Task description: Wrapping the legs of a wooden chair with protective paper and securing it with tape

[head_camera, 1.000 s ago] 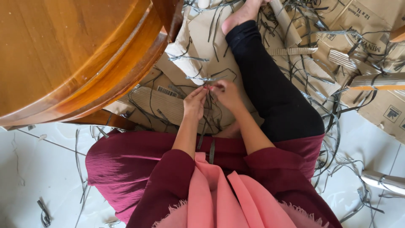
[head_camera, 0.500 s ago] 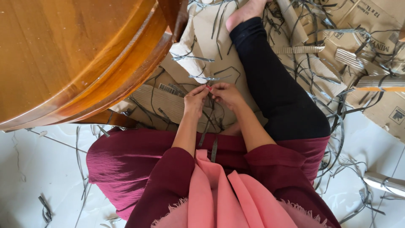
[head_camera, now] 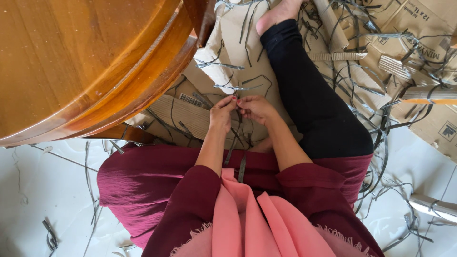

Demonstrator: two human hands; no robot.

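L hand (head_camera: 222, 113) & R hand (head_camera: 255, 107) meet at frame centre, fingertips pinched together on a thin grey strip (head_camera: 232, 148) that hangs toward 6 o'clock over the lap. Cardboard (head_camera: 190, 116) lies under them. Wooden table (head_camera: 71, 62) at 10 o'clock; black-trousered leg (head_camera: 309, 95) runs toward 1 o'clock; loose strips (head_camera: 376, 95) litter 2–3 o'clock.

Person seated on white tile floor (head_camera: 28, 200), maroon dress, pink scarf (head_camera: 247, 223). Left hand (head_camera: 222, 114) and right hand (head_camera: 255, 107) meet fingertip to fingertip over the lap, both pinching a thin dark strip (head_camera: 232, 150) that hangs down between the forearms. Flattened cardboard (head_camera: 247, 43) beneath, littered with many loose dark strips. One black-trousered leg (head_camera: 309, 95) stretched forward, foot bare. Round wooden bench (head_camera: 71, 57) fills upper left.
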